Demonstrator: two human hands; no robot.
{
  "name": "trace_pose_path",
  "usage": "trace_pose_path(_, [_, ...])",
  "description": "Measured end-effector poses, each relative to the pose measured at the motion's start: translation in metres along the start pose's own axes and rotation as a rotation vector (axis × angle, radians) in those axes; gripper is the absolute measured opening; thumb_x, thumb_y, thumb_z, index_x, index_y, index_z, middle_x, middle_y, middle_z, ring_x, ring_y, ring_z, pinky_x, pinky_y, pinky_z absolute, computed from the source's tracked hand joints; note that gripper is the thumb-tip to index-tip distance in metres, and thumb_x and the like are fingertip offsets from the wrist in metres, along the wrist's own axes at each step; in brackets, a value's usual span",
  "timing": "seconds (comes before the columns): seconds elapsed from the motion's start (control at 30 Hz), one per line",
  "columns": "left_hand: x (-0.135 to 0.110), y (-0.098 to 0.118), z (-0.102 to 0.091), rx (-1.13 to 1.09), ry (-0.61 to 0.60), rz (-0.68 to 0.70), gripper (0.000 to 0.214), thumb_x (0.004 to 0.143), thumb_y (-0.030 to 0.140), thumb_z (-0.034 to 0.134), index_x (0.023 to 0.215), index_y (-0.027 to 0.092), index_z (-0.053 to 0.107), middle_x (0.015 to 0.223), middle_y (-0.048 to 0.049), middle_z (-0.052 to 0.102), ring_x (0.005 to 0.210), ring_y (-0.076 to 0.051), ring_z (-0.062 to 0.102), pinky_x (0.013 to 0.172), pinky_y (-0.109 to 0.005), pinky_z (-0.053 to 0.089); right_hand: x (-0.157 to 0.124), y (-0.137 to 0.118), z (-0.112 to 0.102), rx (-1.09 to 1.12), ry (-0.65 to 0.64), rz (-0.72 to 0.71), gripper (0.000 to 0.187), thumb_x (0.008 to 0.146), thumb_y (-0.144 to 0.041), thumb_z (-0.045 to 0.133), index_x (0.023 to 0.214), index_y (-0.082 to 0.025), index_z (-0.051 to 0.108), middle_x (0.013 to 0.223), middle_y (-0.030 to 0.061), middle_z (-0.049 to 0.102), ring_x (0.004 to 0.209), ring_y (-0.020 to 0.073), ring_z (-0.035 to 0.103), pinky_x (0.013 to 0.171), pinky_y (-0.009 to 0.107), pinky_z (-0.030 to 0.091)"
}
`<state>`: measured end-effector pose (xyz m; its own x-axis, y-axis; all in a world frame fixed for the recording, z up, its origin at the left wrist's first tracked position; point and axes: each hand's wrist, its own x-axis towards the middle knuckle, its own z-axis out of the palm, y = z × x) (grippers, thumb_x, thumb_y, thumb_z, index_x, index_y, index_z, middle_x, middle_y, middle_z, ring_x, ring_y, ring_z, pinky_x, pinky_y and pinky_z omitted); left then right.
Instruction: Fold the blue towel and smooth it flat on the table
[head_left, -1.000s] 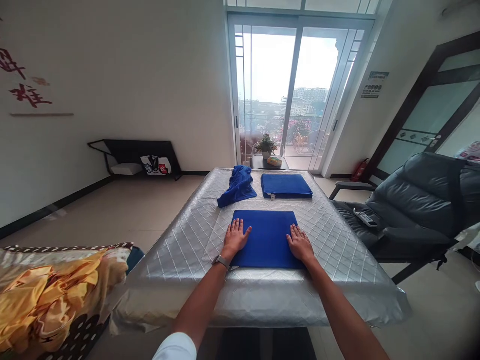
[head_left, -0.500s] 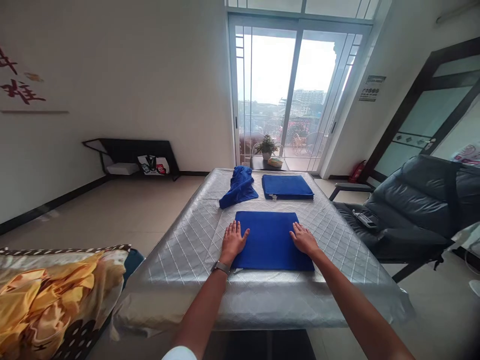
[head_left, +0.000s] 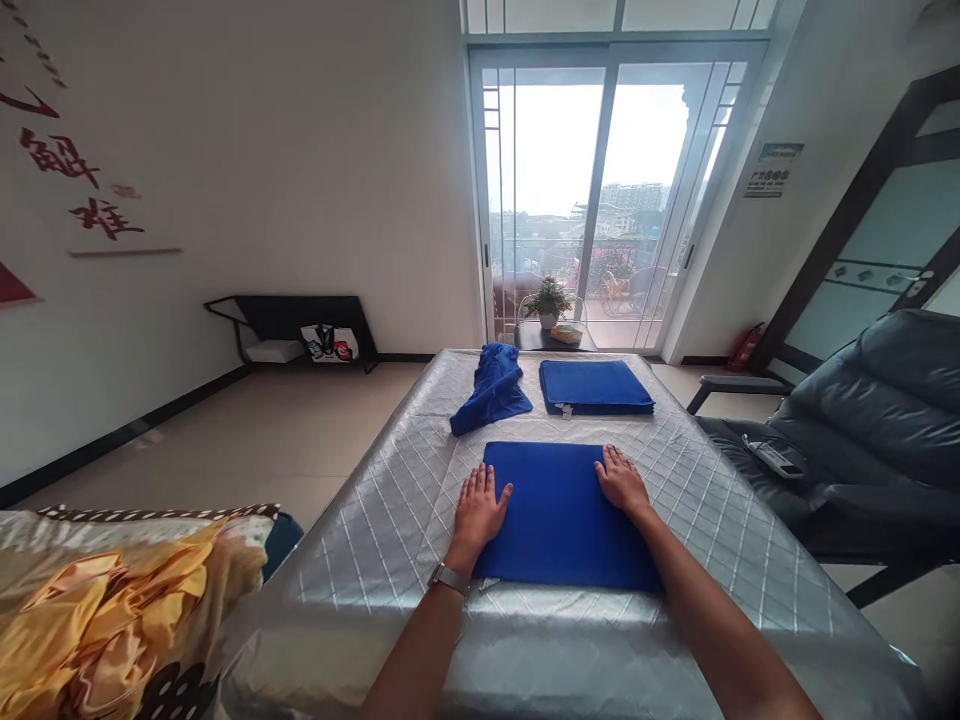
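A blue cloth (head_left: 559,520), folded or laid out as a flat rectangle, lies on the silver quilted table cover (head_left: 405,530) in front of me. My left hand (head_left: 481,508) rests flat across its left edge, fingers extended and thumb on the cloth. On its upper right edge lies my right hand (head_left: 622,478), palm down with the fingers stretched forward. Farther back, a neat stack of folded blue cloths (head_left: 596,386) with a white tag sits on the right. Left of that stack is a crumpled blue cloth (head_left: 495,388).
A dark padded armchair (head_left: 885,440) with a power strip (head_left: 772,458) on its seat stands at the right. Yellow fabric (head_left: 127,620) is heaped at the lower left. Beyond the table are a potted plant (head_left: 549,302) and glass sliding doors (head_left: 555,200).
The camera view has shifted and come slightly closer to the table. Both hands stay flat on the edges of the blue cloth, with little visible change in their positions on it.
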<state>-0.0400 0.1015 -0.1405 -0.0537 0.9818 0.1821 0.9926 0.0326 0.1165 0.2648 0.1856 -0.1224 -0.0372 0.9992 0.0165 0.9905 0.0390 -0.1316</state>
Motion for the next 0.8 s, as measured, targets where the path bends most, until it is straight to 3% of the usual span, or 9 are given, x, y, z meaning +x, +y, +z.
trace_pose_path(0.27, [0.002, -0.004, 0.003, 0.0, 0.005, 0.013, 0.078, 0.103, 0.06, 0.017, 0.153, 0.004, 0.036, 0.16, -0.0199, 0.034, 0.149, -0.029, 0.031, 0.123, -0.048, 0.023, -0.001, 0.001, 0.004, 0.013, 0.01, -0.003, 0.065, 0.103, -0.04, 0.021, 0.159, -0.007, 0.023, 0.167, 0.0086, 0.021, 0.154, 0.02, 0.015, 0.125, 0.037, 0.011])
trace_pose_path(0.4, [0.001, -0.005, -0.005, -0.061, 0.116, 0.006, 0.07, 0.104, 0.055, 0.022, 0.152, 0.007, 0.039, 0.158, -0.0198, 0.038, 0.149, -0.029, 0.033, 0.122, -0.05, 0.026, -0.002, 0.0, 0.002, 0.044, 0.008, 0.008, 0.066, 0.103, -0.041, 0.02, 0.159, -0.007, 0.023, 0.167, 0.0084, 0.02, 0.154, 0.0201, 0.014, 0.125, 0.037, 0.009])
trace_pose_path(0.5, [-0.004, 0.007, -0.016, -0.125, 0.219, 0.103, 0.063, 0.105, 0.049, 0.026, 0.152, 0.01, 0.04, 0.159, -0.018, 0.038, 0.149, -0.027, 0.032, 0.121, -0.048, 0.03, -0.002, -0.001, 0.003, 0.056, 0.014, 0.011, 0.066, 0.103, -0.041, 0.02, 0.159, -0.007, 0.025, 0.167, 0.0081, 0.021, 0.154, 0.0205, 0.015, 0.125, 0.037, 0.01])
trace_pose_path(0.57, [-0.007, 0.025, -0.022, -0.147, 0.217, 0.243, 0.061, 0.105, 0.049, 0.029, 0.152, 0.013, 0.04, 0.16, -0.0151, 0.037, 0.15, -0.025, 0.031, 0.121, -0.046, 0.031, -0.002, -0.001, 0.004, 0.057, 0.019, 0.012, 0.066, 0.103, -0.041, 0.021, 0.159, -0.007, 0.025, 0.166, 0.008, 0.022, 0.154, 0.0208, 0.016, 0.125, 0.037, 0.01])
trace_pose_path(0.67, [-0.006, 0.068, -0.026, -0.153, 0.096, 0.449, 0.063, 0.105, 0.053, 0.029, 0.151, 0.014, 0.042, 0.158, -0.0135, 0.042, 0.148, -0.023, 0.035, 0.121, -0.042, 0.032, -0.001, -0.001, 0.006, 0.055, 0.031, 0.008, 0.065, 0.103, -0.04, 0.021, 0.159, -0.007, 0.025, 0.166, 0.0084, 0.023, 0.154, 0.021, 0.017, 0.125, 0.037, 0.011])
trace_pose_path(0.8, [0.023, 0.14, -0.02, -0.181, -0.005, 0.557, 0.067, 0.105, 0.057, 0.021, 0.152, 0.013, 0.041, 0.159, -0.0135, 0.04, 0.149, -0.022, 0.032, 0.123, -0.04, 0.028, -0.002, 0.001, 0.007, 0.026, 0.045, -0.019, 0.065, 0.103, -0.038, 0.022, 0.158, -0.005, 0.025, 0.166, 0.0109, 0.024, 0.154, 0.0212, 0.017, 0.124, 0.038, 0.012])
